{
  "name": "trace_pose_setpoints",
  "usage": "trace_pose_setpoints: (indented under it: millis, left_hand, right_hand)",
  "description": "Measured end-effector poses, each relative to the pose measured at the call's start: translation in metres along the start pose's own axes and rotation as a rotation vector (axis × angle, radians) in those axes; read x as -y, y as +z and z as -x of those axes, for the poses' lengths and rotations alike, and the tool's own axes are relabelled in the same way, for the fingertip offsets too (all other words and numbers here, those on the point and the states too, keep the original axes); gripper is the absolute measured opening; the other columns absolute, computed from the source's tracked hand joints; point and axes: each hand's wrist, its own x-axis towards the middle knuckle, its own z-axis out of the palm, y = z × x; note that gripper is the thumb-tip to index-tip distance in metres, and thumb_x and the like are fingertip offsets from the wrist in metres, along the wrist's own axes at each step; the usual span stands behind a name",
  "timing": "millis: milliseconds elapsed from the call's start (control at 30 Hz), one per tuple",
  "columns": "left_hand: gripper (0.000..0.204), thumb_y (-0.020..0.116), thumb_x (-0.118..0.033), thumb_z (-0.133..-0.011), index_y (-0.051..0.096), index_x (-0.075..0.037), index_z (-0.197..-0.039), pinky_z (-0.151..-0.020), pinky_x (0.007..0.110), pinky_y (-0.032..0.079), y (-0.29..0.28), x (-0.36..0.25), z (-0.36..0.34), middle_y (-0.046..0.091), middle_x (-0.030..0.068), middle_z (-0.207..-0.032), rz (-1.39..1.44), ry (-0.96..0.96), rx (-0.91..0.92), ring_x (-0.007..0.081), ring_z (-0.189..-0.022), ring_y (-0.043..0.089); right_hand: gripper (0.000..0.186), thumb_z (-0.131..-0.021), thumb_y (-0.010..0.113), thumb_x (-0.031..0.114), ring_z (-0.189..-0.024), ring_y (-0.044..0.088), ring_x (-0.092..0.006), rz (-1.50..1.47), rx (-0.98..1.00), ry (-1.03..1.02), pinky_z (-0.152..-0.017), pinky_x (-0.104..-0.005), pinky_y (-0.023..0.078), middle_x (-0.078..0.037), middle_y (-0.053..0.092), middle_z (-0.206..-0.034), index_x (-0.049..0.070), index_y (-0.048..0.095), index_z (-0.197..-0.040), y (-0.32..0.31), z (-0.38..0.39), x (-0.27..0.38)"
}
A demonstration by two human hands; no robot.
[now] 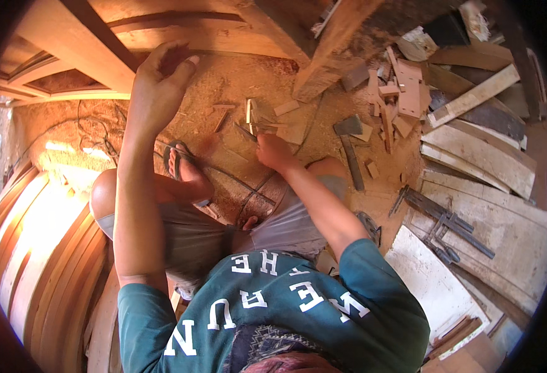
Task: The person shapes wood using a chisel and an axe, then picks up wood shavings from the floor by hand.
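My left hand (166,78) is raised at the wooden frame (77,37). Its thumb is stretched out and its fingers bend towards the wood; whether they touch it I cannot tell. Lower and to the right, my right hand (274,151) is closed on a tool with a narrow metal blade (243,132), which points up and left. My fingers hide its handle. Just beyond lie a pale narrow piece (248,112) and a T-shaped tool (222,117) on the sawdust-covered ground (189,118).
A hammer-like tool with a broad dark head (349,126) lies right of my knee. Wood offcuts (404,93) and boards (478,152) are piled at the right, near a metal clamp (450,227). Curved boards (55,267) stand at the left. A cable (239,181) crosses by my feet.
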Motion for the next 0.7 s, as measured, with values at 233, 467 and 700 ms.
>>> trace_pose_setpoints:
  millis: [233, 467, 700]
  left_hand:
    - [0.04, 0.069, -0.025, -0.093, 0.067, -0.002, -0.125, -0.093, 0.034, 0.051, -0.019, 0.002, 0.016, 0.074, 0.0138, -0.112, -0.059, -0.057, -0.068, 0.02, -0.101, 0.068]
    - [0.027, 0.063, -0.026, -0.095, 0.072, -0.006, -0.11, -0.09, 0.04, 0.053, -0.008, 0.036, 0.017, 0.074, 0.0193, -0.106, -0.437, -0.295, 0.184, 0.0327, -0.102, 0.071]
    - [0.022, 0.066, -0.022, -0.092, 0.075, -0.006, -0.105, -0.082, 0.043, 0.055, 0.092, 0.118, 0.043, 0.074, 0.0207, -0.096, -0.166, -0.342, 0.569, 0.0339, -0.093, 0.073]
  right_hand:
    - [0.029, -0.081, 0.076, 0.021, -0.095, 0.069, -0.0437, 0.036, 0.045, -0.141, -0.08, -0.0527, 0.056, -0.026, 0.069, -0.096, -0.001, 0.066, -0.096, 0.071, -0.019, 0.036]
    - [0.023, -0.085, 0.075, 0.019, -0.069, 0.066, -0.0259, -0.404, 0.034, 0.124, -0.063, -0.0422, 0.053, -0.014, 0.066, -0.079, 0.001, 0.063, -0.091, 0.056, -0.022, 0.025]
    - [0.018, -0.088, 0.076, 0.002, -0.058, 0.057, -0.0109, -1.332, -0.011, 0.137, -0.05, -0.0289, 0.046, -0.002, 0.063, -0.075, 0.004, 0.062, -0.099, -0.073, 0.028, 0.057]
